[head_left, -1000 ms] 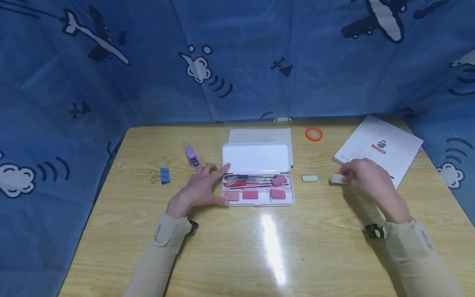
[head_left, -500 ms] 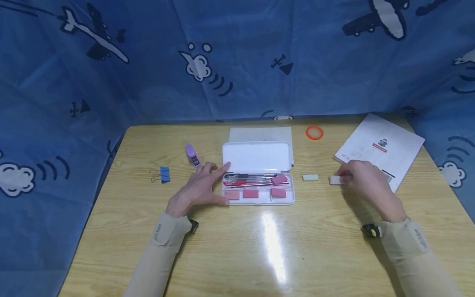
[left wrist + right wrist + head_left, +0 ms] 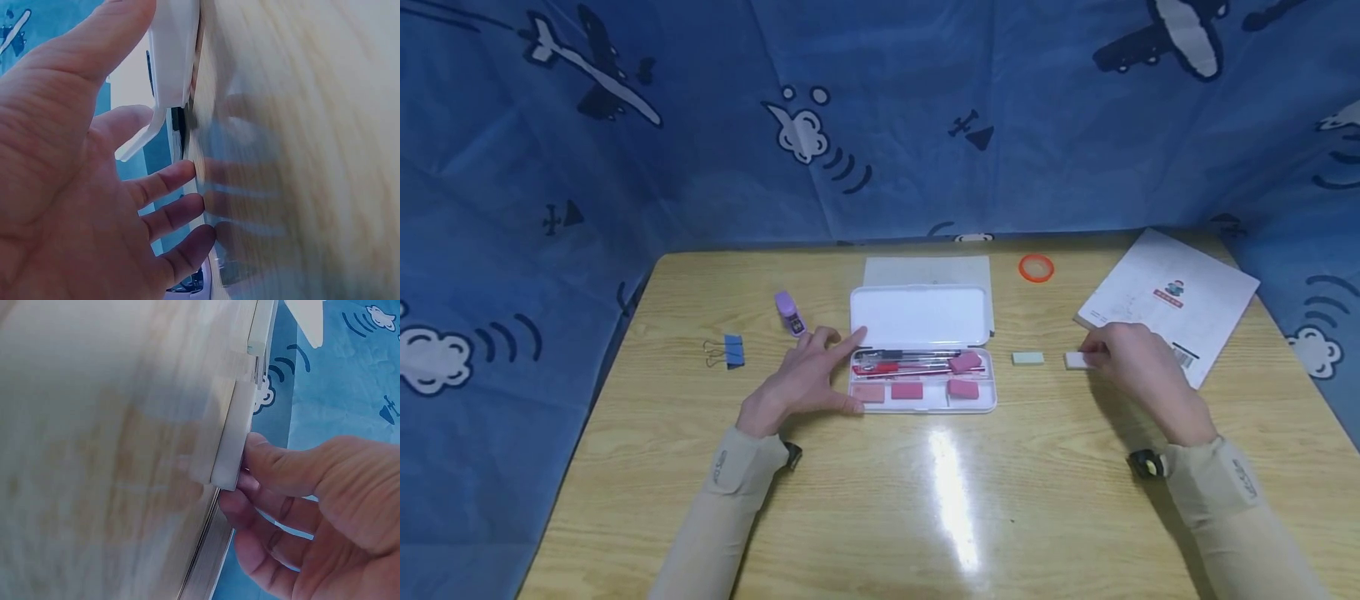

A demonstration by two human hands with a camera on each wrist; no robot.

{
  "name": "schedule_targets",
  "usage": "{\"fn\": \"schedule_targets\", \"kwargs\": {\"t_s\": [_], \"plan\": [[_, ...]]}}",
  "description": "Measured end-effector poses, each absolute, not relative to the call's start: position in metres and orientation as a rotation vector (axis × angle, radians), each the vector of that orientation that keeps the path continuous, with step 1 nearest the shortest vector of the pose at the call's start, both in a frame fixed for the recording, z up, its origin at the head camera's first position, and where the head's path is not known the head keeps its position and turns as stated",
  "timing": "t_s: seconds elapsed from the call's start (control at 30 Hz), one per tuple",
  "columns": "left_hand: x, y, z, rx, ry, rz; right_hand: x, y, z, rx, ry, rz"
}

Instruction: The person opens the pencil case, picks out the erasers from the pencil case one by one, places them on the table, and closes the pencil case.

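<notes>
Left of your right hand (image 3: 1138, 367), the white eraser (image 3: 1077, 361) juts from your pinching fingers; your left hand (image 3: 801, 379) is spread.

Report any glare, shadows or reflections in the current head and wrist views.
Head view: a bright streak of glare on the table, on the near side of the pencil case, and a shadow beside the right arm; left wrist view: the glossy tabletop mirrors the left fingers; right wrist view: it blurrily reflects the white eraser and right fingers.
</notes>
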State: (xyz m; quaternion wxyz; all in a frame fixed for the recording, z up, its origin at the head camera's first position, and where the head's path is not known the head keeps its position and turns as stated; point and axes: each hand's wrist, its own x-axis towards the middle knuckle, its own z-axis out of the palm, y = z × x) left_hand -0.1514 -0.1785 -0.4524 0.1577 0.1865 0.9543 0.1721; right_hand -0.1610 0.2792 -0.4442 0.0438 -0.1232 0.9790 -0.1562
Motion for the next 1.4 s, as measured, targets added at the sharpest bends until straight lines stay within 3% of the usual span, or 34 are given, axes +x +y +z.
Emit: {"fn": "schedule_targets", "kwargs": {"t_s": [0.47, 1.03, 1.4], "plan": [[-0.151, -0.18, -0.454, 0.527, 2.722, 0.521, -0.165, 0.274, -0.436, -0.392, 3.002, -0.457], [-0.149, -0.18, -0.452, 0.517, 2.718, 0.536, -0.168, 0.183, -0.428, -1.024, 2.974, -0.565], [-0.152, -0.18, -0.453, 0.539, 2.726, 0.514, -0.171, 0.15, -0.44, -1.179, 2.872, -0.503]]}}
